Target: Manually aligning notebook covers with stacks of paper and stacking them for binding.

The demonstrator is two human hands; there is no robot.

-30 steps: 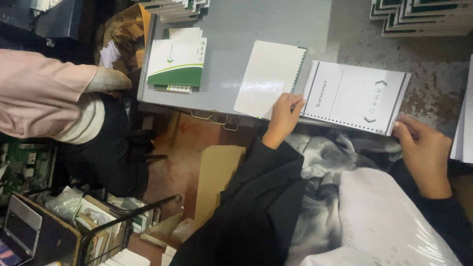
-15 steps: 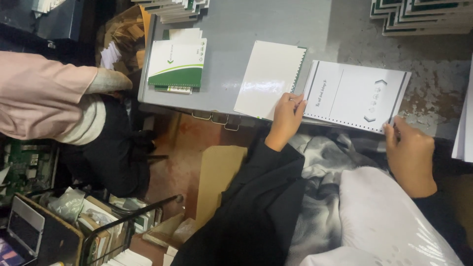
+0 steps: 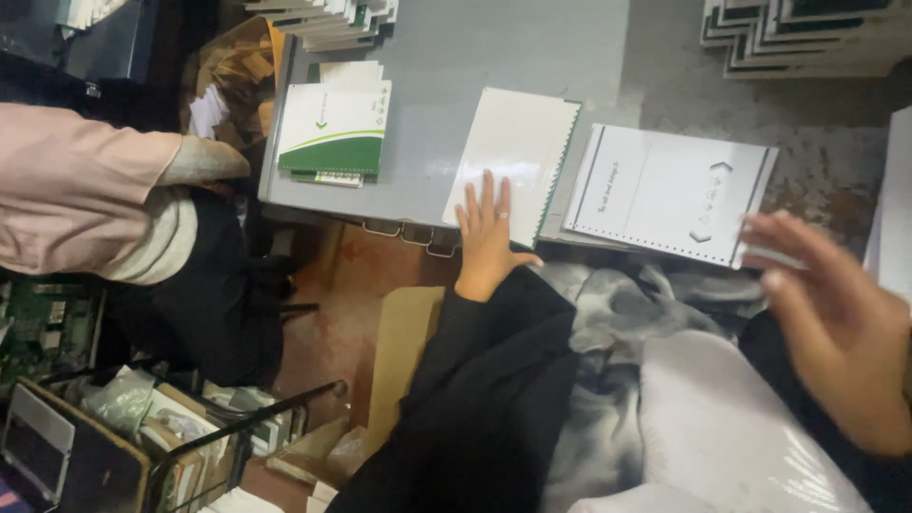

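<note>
head view, near to far: the right hand (image 3: pixel 836 332) hangs blurred off the near edge of the surface (image 3: pixel 456 47), fingers spread apart and holding nothing, its fingertips at the near right corner of the white punched sheet (image 3: pixel 665 190). that sheet lies just beyond it, long axis running along the near edge, so the right hand is the nearer one to it. the left hand (image 3: pixel 486 237) lies flat, fingers splayed, pressing the near part of a white spiral-edged booklet (image 3: pixel 513 157) just left of the sheet. further left, toward the left edge, sits a green-and-white booklet stack (image 3: pixel 334 122). along the far edge lie more stacked booklets (image 3: pixel 323 19), with another pile (image 3: pixel 803 33) at the far right. a pink sleeve (image 3: pixel 76 195) reaches in from the left.
</note>
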